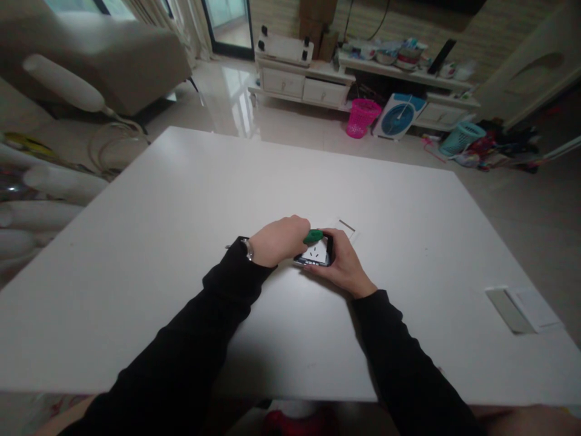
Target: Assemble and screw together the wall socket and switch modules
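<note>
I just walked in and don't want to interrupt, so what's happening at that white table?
A person is working on a wall socket with both bare hands. The left hand grips a green-handled tool over the socket's white face, while the right hand steadies the socket from the other side. A small pale frame lies just beyond the hands on the white table.

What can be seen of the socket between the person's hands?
The socket has a white face with dark slots and a black surround, both plastic-looking. Along its near edge runs a row of small pale parts, too small to make out. It is held tilted over the white table, near the middle. The right hand grips its right side; the left hand holds a green tool at its far edge.
</note>
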Demonstrator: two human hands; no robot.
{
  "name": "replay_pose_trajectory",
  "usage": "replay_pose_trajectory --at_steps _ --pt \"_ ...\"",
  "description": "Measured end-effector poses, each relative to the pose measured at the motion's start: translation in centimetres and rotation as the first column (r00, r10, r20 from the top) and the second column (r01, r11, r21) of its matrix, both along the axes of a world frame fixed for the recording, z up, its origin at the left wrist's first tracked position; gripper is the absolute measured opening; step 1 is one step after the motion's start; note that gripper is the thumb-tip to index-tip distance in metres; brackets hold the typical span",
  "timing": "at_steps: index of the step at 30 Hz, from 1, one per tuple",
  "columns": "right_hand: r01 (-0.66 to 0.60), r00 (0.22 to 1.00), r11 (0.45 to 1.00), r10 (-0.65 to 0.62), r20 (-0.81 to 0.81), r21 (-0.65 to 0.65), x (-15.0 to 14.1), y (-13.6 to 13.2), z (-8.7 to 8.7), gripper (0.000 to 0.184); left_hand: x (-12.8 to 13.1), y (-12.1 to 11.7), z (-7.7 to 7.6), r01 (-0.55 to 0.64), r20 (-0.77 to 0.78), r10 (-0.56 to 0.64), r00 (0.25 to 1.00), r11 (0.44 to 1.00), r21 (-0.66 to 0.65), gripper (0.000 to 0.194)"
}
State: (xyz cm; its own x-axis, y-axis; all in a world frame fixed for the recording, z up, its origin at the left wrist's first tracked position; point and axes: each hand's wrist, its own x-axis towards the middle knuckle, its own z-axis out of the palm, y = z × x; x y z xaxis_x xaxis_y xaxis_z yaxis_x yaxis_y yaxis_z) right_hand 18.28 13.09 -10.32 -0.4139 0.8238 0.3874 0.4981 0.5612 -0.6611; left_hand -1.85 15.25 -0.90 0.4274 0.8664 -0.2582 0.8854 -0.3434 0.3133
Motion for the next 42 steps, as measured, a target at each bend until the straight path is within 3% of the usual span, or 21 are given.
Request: replay_pose_trajectory --at_steps 9,25,33,42 --pt "-0.040 0.999 0.998 0.040 0.012 0.037 0.2 -0.2 -0.2 0.084 -0.5 0.4 -0.1 0.001 -0.015 -0.001 1.000 0.999 0.035 0.023" --pt "-0.089 0.996 0.996 0.088 -0.028 -0.021 0.5 -0.2 -0.2 0.089 -0.7 0.8 0.4 -0.015 0.010 0.014 1.000 0.997 0.070 0.029" --pt "-0.096 0.995 0.995 0.096 -0.024 -0.014 0.5 -0.2 -0.1 0.086 -1.6 1.3 0.6 0.039 0.043 -0.040 0.998 0.999 0.027 0.022" --pt "-0.107 0.993 0.994 0.106 -0.058 -0.007 0.4 -0.2 0.0 0.087 -1.2 1.4 0.4 0.046 -0.027 -0.046 0.999 0.999 -0.002 0.032"
